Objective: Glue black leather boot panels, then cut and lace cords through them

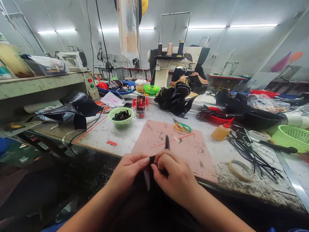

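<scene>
Grey wall (212,13) and strip lights (253,25) up top, scuffed white table (130,139) across the middle. Lower center, my left hand (132,166) pinches a small dark piece (152,158) and my right hand (177,172) is curled tight on it too, so both grips are closed. Some narrow tapered end (167,142) pokes up past my right knuckles and a paler tip (147,181) hangs below; can't tell if it's all one piece. Reads to me as fine two-handed handling, and I'd say the next move calls for steady fingertips. Just beyond: smooth pink mat (205,166), dark flecks all over, yellow-and-green-handled scissors (185,126) near its top edge. Left of that, a holey plastic green basket (122,123) of black bits (120,115); right side, an amber squeeze bottle (220,132), flat tape ring (231,168) and floppy thin black strips (251,155).
</scene>
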`<state>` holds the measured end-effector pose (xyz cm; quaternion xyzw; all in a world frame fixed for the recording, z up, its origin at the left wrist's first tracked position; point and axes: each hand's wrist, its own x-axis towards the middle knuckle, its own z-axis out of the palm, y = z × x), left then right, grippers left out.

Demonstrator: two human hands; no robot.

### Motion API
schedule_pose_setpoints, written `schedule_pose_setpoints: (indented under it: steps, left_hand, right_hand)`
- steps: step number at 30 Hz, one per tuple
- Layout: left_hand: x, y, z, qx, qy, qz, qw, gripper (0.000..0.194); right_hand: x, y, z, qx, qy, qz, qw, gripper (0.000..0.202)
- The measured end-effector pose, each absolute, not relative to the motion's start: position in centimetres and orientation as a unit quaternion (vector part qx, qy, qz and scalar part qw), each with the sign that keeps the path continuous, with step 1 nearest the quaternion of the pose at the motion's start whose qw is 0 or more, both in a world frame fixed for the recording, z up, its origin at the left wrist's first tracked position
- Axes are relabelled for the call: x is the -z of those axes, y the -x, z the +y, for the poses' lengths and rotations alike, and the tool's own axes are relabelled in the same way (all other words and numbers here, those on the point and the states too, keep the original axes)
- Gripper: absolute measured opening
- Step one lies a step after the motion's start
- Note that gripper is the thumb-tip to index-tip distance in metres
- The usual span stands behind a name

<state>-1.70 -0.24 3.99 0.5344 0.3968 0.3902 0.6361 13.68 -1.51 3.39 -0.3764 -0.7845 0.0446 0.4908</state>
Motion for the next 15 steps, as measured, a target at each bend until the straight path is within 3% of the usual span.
schedule_pose_setpoints:
  steps: [15]
  left_hand:
    - [-4.78,1.52,-0.41,-0.372,-0.6,0.415,0.575,0.024]
  right_hand:
    - [-3.54,-13.6,-2.17,0.031,0.413,-0.777,0.473,0.016]
